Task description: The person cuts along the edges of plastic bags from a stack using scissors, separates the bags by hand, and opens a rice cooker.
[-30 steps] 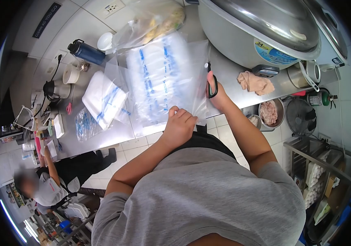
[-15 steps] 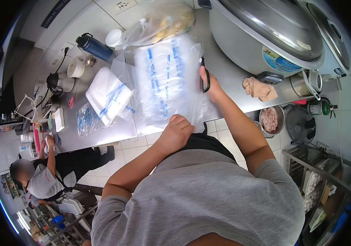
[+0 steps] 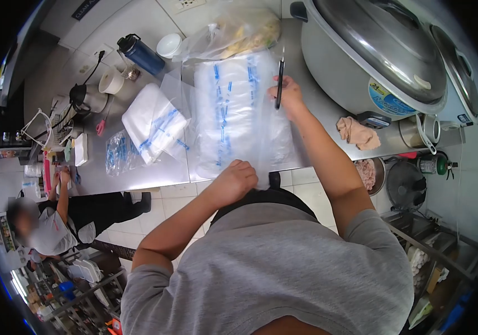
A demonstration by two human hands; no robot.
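Note:
A thick stack of clear plastic bags point(image 3: 225, 111) with blue print lies on the steel counter in front of me. My left hand point(image 3: 236, 181) is closed on the near right edge of the plastic. Black-handled scissors point(image 3: 280, 84) are held in my right hand point(image 3: 288, 93) at the far right side of the stack, blades pointing away from me. Beside the stack on the left are a folded white plastic sheet point(image 3: 152, 120) and a crumpled clear bag point(image 3: 119, 153).
A large lidded pot point(image 3: 339, 72) stands at the right, with a tan cloth point(image 3: 358, 134) near it. Behind the stack lies a bag of yellowish food point(image 3: 250, 36). Further left are a blue bottle point(image 3: 143, 54), pink-handled scissors point(image 3: 101, 127) and a co-worker point(image 3: 55, 229).
The scissors have turned so that they appear narrower, and my right hand has moved slightly along the edge. The whole view has shifted a little.

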